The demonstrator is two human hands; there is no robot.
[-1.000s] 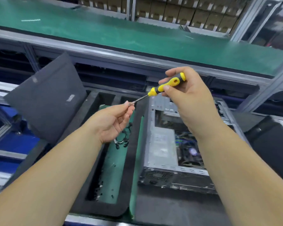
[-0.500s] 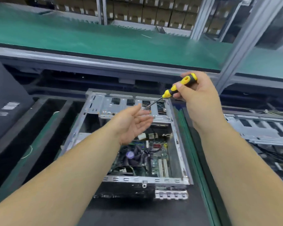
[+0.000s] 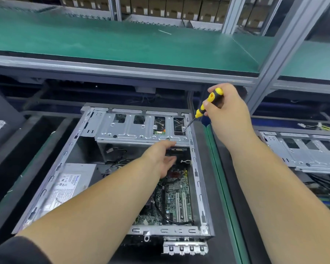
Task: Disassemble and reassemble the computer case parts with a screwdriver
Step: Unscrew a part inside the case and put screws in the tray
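Observation:
An open metal computer case (image 3: 198, 180) lies in front of me with its motherboard (image 3: 176, 199) and power supply (image 3: 69, 183) exposed. A silver drive cage (image 3: 133, 128) spans the case's far end. My right hand (image 3: 227, 115) grips a yellow-and-black screwdriver (image 3: 206, 105), whose tip touches the cage's right corner near a cut-out. My left hand (image 3: 160, 159) reaches into the case just below the cage's front edge, fingers extended and holding nothing I can see.
A black foam tray (image 3: 36, 149) borders the case on the left, with a dark side panel (image 3: 0, 122) beyond it. A second bare chassis (image 3: 303, 151) lies at the right. A green-topped shelf (image 3: 122, 40) and an aluminium post (image 3: 274, 63) stand behind.
My view swung right from the foam tray to the open case. The left hand let go of the screwdriver tip and dropped toward the cage; the right hand brought the tip down onto the cage corner.

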